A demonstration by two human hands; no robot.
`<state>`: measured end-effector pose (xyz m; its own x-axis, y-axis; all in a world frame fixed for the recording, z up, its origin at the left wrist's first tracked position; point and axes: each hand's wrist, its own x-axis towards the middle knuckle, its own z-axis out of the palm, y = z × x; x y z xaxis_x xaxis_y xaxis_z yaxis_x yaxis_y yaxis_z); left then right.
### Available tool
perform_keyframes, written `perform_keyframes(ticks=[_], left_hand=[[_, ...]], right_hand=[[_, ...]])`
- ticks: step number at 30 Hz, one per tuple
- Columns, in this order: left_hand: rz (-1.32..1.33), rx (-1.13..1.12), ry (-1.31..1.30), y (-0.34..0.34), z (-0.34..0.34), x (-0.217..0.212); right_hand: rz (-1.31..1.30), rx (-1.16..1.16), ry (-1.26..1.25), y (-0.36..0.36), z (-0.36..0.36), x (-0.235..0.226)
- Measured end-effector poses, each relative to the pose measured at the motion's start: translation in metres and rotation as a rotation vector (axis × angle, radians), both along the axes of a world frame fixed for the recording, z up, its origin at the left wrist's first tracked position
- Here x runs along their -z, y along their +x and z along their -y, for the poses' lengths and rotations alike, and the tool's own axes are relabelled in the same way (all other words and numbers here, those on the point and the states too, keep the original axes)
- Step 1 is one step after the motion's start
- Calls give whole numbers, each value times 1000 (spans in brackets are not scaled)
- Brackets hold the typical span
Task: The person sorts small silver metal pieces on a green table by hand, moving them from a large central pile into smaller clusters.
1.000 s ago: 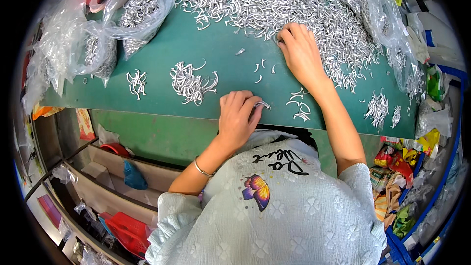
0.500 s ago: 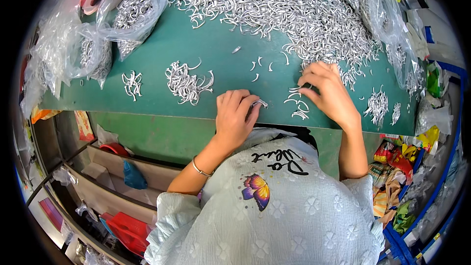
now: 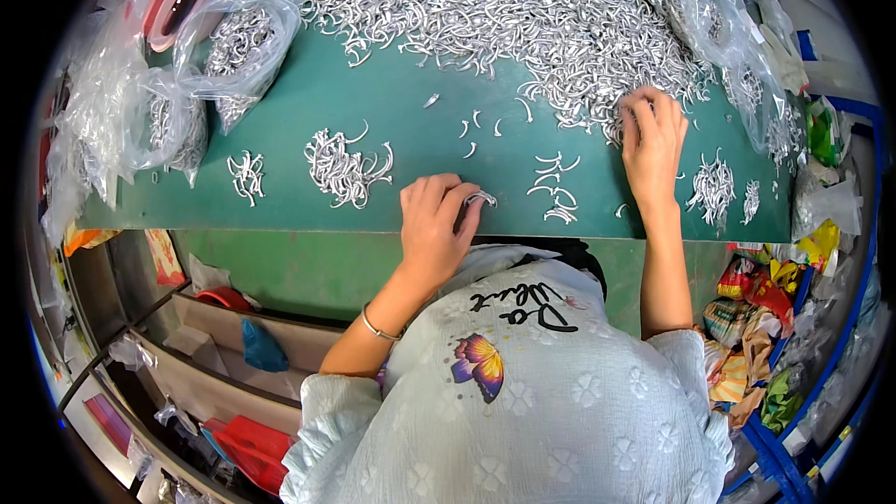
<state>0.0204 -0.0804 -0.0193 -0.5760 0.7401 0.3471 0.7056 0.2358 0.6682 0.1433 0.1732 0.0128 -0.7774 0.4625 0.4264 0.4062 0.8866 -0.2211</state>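
Left hand (image 3: 431,229): grip pinched shut on hooks (image 3: 480,198), near tabletop (image 3: 411,131) front edge.
Right hand (image 3: 651,138): fingers curled, raking heap (image 3: 523,9) edge; closure unclear.
Heap: beyond hooks, nearer right hand.

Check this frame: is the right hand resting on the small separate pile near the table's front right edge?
No: the right hand has its fingers at the edge of the large heap of metal hooks, apart from the small pile.
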Motion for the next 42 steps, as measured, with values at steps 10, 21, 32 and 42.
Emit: perform_keyframes(ticks=[10, 21, 32, 42], left_hand=[[-8, 3, -16, 0, 1, 2], [-9, -12, -9, 1, -1, 1], [-18, -6, -4, 0, -2, 0], [-17, -8, -5, 0, -1, 1]], right_hand=[[82, -229, -139, -13, 16, 2], [-31, 119, -226, -1, 9, -20], [162, -39, -55, 3, 11, -2], [240, -10, -52, 10, 8, -5]])
